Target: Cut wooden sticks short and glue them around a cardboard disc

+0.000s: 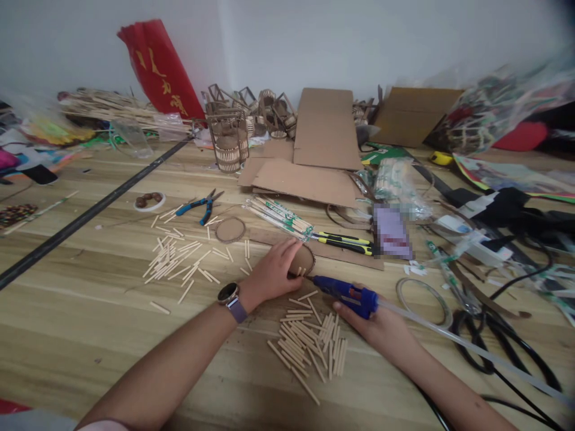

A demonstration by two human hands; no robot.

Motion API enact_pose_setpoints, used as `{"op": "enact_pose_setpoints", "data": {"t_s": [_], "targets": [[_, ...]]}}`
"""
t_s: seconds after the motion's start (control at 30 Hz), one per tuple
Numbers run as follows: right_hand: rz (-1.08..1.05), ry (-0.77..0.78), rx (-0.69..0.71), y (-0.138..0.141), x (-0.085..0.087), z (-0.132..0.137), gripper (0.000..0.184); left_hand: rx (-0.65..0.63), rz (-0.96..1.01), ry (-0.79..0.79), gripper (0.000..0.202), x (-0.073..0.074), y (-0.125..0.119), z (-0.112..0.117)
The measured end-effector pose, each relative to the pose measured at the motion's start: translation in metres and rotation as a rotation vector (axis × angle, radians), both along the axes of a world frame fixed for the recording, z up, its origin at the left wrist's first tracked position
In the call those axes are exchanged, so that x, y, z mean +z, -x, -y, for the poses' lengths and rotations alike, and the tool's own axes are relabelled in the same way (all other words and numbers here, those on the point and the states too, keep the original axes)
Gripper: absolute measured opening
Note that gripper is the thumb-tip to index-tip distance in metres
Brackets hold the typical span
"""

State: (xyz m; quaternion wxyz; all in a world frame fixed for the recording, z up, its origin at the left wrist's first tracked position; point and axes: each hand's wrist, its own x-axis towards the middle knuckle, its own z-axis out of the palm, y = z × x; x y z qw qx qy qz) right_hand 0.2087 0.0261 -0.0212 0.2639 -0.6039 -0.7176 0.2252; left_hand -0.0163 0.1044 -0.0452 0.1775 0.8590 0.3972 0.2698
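My right hand (pixel 386 323) is wrapped round a blue hot glue gun (pixel 348 294), with a long translucent glue stick (pixel 431 324) running out of its back. The nozzle points left, at the near rim of a round cardboard disc (pixel 302 260). My left hand (pixel 275 270) grips that disc from the left, fingers along its far side and thumb at the near side. Short pale stick pieces stand at the disc's edge by the thumb. A pile of short wooden sticks (pixel 309 338) lies just below the hands. Another scatter of sticks (pixel 173 260) lies to the left.
Blue-handled pliers (pixel 202 206), a second cardboard disc (pixel 230 230) and yellow-black cutters (pixel 344 242) lie beyond the hands. Black scissors (pixel 489 341), cables and a tape ring (pixel 424 302) are at right. Cardboard sheets (pixel 305 179) and small stick baskets (pixel 227 146) stand at the back.
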Motion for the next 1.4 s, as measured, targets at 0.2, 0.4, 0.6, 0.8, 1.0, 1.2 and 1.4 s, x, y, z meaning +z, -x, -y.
{"op": "enact_pose_setpoints", "data": {"t_s": [0.2,0.4,0.6,0.8,1.0,1.2,1.4], "targets": [[0.018,-0.008,0.000,0.001,0.000,0.000,0.026,0.002,-0.018,-0.009,0.072,0.000,0.000,0.000],[0.016,-0.013,0.016,0.000,-0.003,0.000,0.027,-0.004,0.000,-0.004,0.072,0.000,0.000,-0.001],[0.031,-0.025,-0.006,-0.001,-0.006,0.001,0.027,-0.001,-0.002,-0.006,0.072,0.000,0.000,-0.001],[0.050,-0.019,-0.009,-0.001,-0.007,0.001,0.027,0.000,-0.023,-0.019,0.071,0.000,0.000,-0.001],[0.049,-0.033,0.030,-0.001,-0.007,0.001,0.029,0.000,-0.019,-0.015,0.070,0.001,0.000,-0.001],[0.050,-0.038,0.025,-0.002,-0.010,0.001,0.029,0.006,-0.026,-0.005,0.072,0.003,0.000,-0.001],[0.051,-0.063,0.041,-0.003,-0.012,0.000,0.028,0.000,0.003,0.008,0.071,0.002,-0.001,-0.001]]}}
